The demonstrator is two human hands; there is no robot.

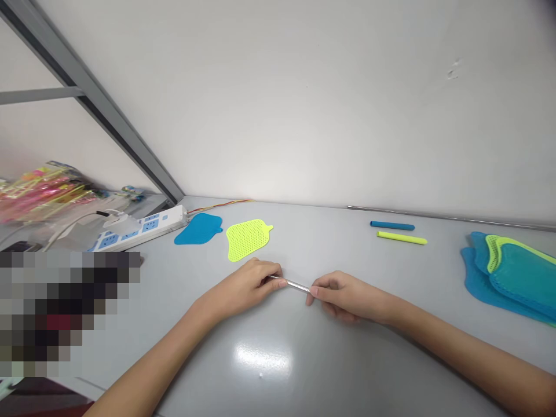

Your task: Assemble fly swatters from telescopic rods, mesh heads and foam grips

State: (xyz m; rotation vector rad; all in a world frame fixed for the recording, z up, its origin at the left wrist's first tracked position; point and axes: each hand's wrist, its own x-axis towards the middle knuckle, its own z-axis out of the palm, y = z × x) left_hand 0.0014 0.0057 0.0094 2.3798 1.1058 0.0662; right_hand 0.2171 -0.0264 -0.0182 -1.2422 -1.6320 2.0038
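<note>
A thin silver metal rod [299, 285] stretches between my two hands, just above the grey table [208, 365]. My left hand [254, 282] pinches one end between thumb and fingers. My right hand [341, 295] grips the other end, its fingertips covering the tip. Beyond my left hand lies a yellow-green perforated fly swatter head [248, 238], with a blue fly swatter head [198, 229] to its left. Past my right hand rest a blue tube [392, 225] and a yellow-green tube [402, 238], roughly parallel.
Several blue and yellow-green swatter heads [521, 278] are piled at the right edge. A white power strip [147, 227] with a plug lies at the left, near bagged colourful items [47, 191]. Metal rods [434, 215] run along the wall [304, 104]. A blurred-out area covers the lower left.
</note>
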